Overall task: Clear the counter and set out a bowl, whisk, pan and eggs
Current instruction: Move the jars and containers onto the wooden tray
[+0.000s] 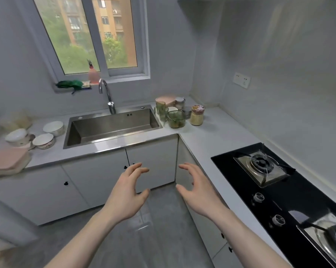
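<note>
Both hands are held out in front of the body over the grey floor, empty. The left hand (129, 192) has its fingers spread and loosely bent, thumb apart, holding nothing. The right hand (197, 187) mirrors it, fingers relaxed and slightly curved, palm turned inward, touching nothing. They hang side by side, near each other but apart, in front of the white cabinet doors (151, 163) below the sink.

Beyond the hands, the steel sink (113, 126) sits in the pale counter (211, 140). The 3 bowls (45, 141) stand well to the left of the left hand, grouped on the counter left of the sink; 1 rests on a pink plate. Nearer the left edge lie stacked pink boards (7, 158).

In the corner right of the sink, well beyond the right hand, a cluster of jars and glass containers (176, 118) stands, with a lidded jar of pale grains (196, 115) at its right end. To the right of the right hand, the black gas hob (275, 182) carries 2 burners. No whisk, pan or eggs can be made out.
</note>
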Action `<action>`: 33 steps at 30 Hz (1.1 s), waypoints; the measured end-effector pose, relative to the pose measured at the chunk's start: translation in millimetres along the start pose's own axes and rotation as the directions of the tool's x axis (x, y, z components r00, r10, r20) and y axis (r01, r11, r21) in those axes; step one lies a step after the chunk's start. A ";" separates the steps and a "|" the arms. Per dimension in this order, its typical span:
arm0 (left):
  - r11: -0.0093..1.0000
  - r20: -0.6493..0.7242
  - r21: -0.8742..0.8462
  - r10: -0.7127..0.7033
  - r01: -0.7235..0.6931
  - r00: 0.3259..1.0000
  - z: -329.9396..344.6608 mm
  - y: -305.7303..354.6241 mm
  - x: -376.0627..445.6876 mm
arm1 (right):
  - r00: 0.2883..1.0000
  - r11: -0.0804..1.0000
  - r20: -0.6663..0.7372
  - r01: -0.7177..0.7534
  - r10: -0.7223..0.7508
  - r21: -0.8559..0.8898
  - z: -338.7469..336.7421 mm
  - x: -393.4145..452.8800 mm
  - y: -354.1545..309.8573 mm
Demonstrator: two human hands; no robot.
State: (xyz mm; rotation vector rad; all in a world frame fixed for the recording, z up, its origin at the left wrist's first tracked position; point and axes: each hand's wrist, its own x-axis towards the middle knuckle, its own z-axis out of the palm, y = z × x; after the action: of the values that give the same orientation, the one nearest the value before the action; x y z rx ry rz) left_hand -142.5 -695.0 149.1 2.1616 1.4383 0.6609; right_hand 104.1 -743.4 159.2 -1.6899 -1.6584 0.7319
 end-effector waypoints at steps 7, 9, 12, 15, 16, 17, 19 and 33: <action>0.999 -0.025 -0.040 -0.017 0.016 1.000 -23.0 -45.5 68.9 | 1.000 1.000 -0.025 0.001 -0.001 0.013 17.1 91.5 -10.1; 0.998 -0.017 -0.042 -0.037 0.036 0.999 -22.6 -59.1 93.0 | 1.000 0.999 -0.015 -0.012 0.013 0.040 21.6 122.0 -5.8; 0.999 -0.020 -0.019 -0.045 0.045 0.999 -23.3 -70.1 130.0 | 1.000 0.998 -0.019 -0.018 0.019 0.065 24.1 163.4 2.3; 0.998 0.009 -0.020 -0.056 0.056 0.998 -21.3 -84.6 186.4 | 0.999 0.994 -0.002 -0.054 0.054 0.092 26.7 218.9 17.8; 0.998 0.021 -0.021 -0.054 0.055 0.998 -22.6 -86.6 203.2 | 0.998 0.993 0.000 -0.065 0.065 0.096 26.1 234.3 21.4; 0.999 0.025 -0.020 -0.049 0.049 0.998 -23.4 -88.9 220.5 | 0.998 0.992 0.003 -0.068 0.068 0.104 25.1 249.0 24.1; 0.999 0.009 -0.004 -0.042 0.042 0.999 -23.3 -92.4 257.9 | 0.998 0.992 0.004 -0.067 0.067 0.110 18.4 280.8 31.7; 0.993 0.081 -0.061 -0.091 0.096 0.992 -7.4 -158.7 450.9 | 0.988 0.988 -0.001 -0.157 0.157 0.010 7.6 478.4 75.3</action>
State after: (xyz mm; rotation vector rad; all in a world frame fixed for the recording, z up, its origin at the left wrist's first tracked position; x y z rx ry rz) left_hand -107.2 -219.1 120.0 2.0343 1.4480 0.5743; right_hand 166.7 -264.6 121.0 -1.8283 -1.5304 0.8109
